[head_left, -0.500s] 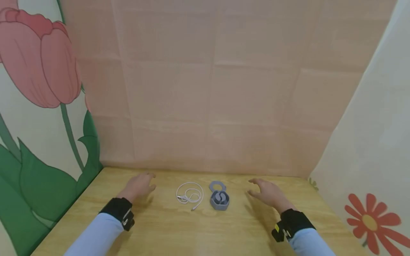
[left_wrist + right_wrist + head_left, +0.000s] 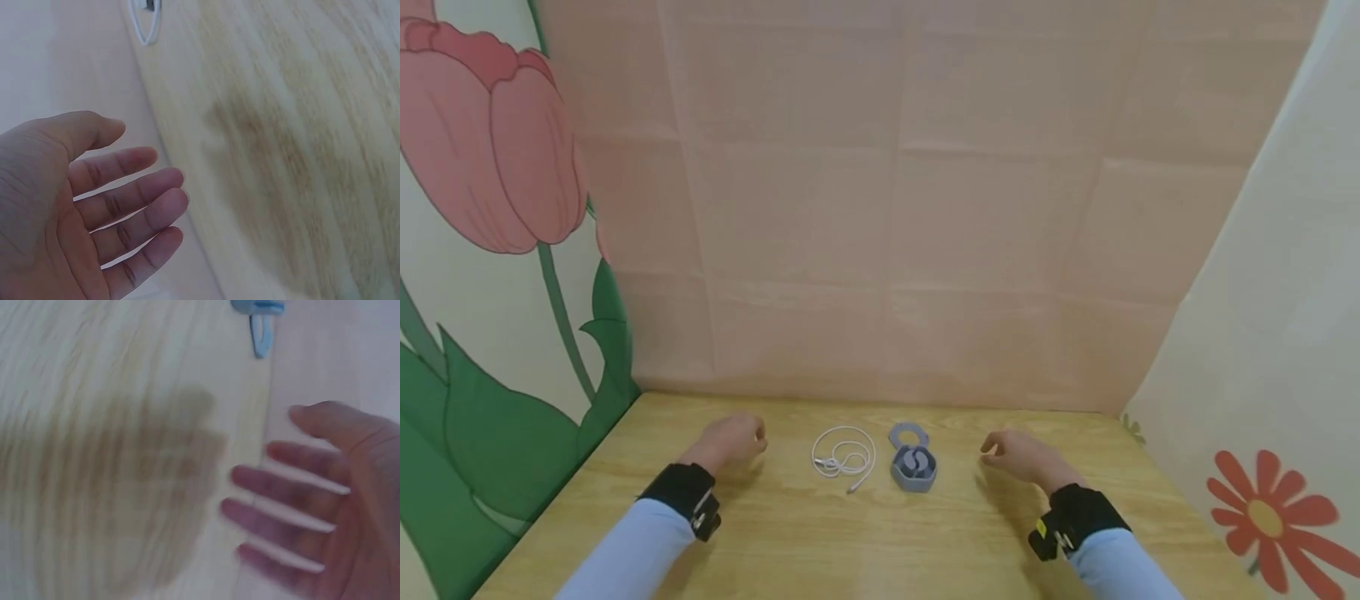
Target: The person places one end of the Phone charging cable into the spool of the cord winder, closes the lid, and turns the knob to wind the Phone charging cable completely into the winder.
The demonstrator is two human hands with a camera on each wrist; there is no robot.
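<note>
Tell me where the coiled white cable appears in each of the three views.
Head: the white cable lies at centre on the wooden table, between the left hand and the grey case.
Left wrist: only one loop shows, at the top edge.
Right wrist: not in it.
Shared landmark: the wooden table.

We see a wooden table [image 2: 850,542] against a pink backdrop [image 2: 887,208]. Left hand [image 2: 730,440] hovers left of a coiled white cable [image 2: 844,454], fingers loosely curled, holding nothing. Right hand [image 2: 1022,457] hovers right of a grey hexagonal case [image 2: 913,467], likewise loose. Cable and case lie just beside each other.
</note>
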